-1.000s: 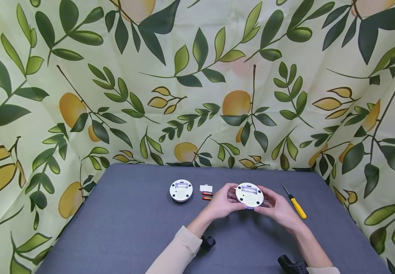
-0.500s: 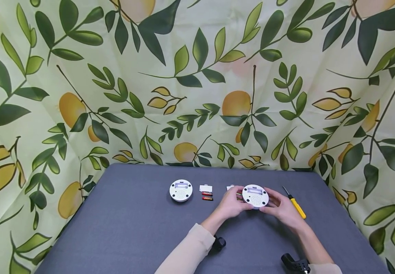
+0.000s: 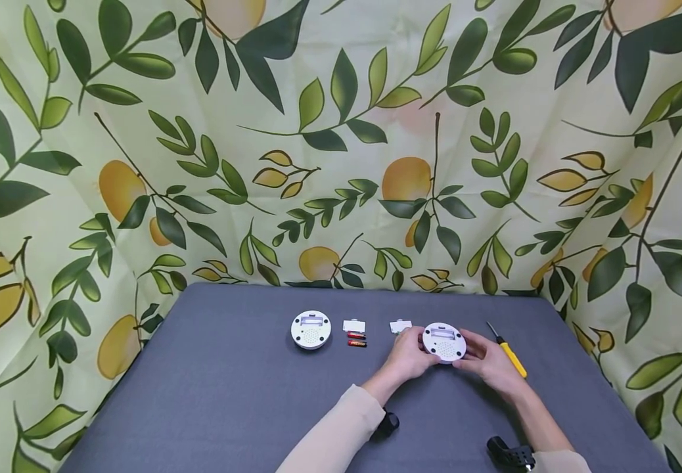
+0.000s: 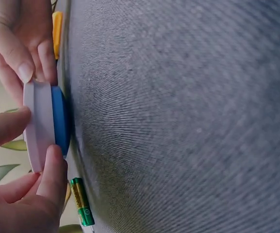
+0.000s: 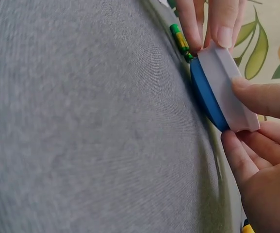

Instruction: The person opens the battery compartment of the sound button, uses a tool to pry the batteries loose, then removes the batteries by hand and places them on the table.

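In the head view, both my hands hold a round white battery device [image 3: 444,343] by its opposite edges. Its underside faces up, showing an oblong battery bay, small speaker holes and dark feet. From the wrist views its lower part is a blue dome [image 4: 59,121], low over the cloth. My left hand [image 3: 410,355] grips the left edge, thumb on the near side. My right hand [image 3: 491,365] pinches the right edge between thumb and fingers. Close by the left fingers lie green batteries [image 5: 179,40], hidden behind that hand in the head view.
A matching white device [image 3: 311,330] lies underside up to the left. Beside it are a white battery cover [image 3: 354,326] and two red batteries [image 3: 357,343]. Another white cover [image 3: 400,326] lies behind my left hand. A yellow-handled screwdriver [image 3: 512,358] lies to the right on the grey tablecloth [image 3: 228,394].
Both hands have carried the round device a little to the right and nearer the table's front. The second white cover, hidden earlier behind the left hand, now shows.
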A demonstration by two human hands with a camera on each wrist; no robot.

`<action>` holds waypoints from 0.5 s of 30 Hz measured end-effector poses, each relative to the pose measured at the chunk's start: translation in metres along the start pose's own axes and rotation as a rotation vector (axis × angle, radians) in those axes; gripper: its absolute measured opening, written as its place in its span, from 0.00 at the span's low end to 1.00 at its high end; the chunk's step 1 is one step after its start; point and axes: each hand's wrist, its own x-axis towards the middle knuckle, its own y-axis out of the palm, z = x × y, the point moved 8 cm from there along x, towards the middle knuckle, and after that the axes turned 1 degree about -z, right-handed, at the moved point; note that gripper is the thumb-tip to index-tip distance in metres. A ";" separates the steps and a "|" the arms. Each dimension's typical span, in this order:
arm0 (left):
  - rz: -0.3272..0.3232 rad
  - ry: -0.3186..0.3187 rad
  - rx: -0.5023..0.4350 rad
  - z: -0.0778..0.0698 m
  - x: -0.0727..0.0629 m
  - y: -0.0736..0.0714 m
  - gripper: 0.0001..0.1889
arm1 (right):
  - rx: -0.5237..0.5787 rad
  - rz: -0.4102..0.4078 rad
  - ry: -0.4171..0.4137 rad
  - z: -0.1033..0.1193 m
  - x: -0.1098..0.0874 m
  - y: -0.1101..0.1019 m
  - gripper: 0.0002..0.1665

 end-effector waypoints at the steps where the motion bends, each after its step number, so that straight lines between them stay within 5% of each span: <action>1: -0.001 0.000 0.007 0.000 0.000 0.000 0.25 | -0.006 -0.003 -0.004 0.000 0.000 0.000 0.48; 8: 0.000 -0.017 0.093 0.000 -0.006 -0.011 0.28 | -0.105 -0.036 -0.042 0.007 -0.005 -0.002 0.44; 15: -0.002 -0.008 0.116 0.004 -0.015 -0.044 0.30 | -0.295 -0.145 -0.069 0.031 -0.014 -0.008 0.36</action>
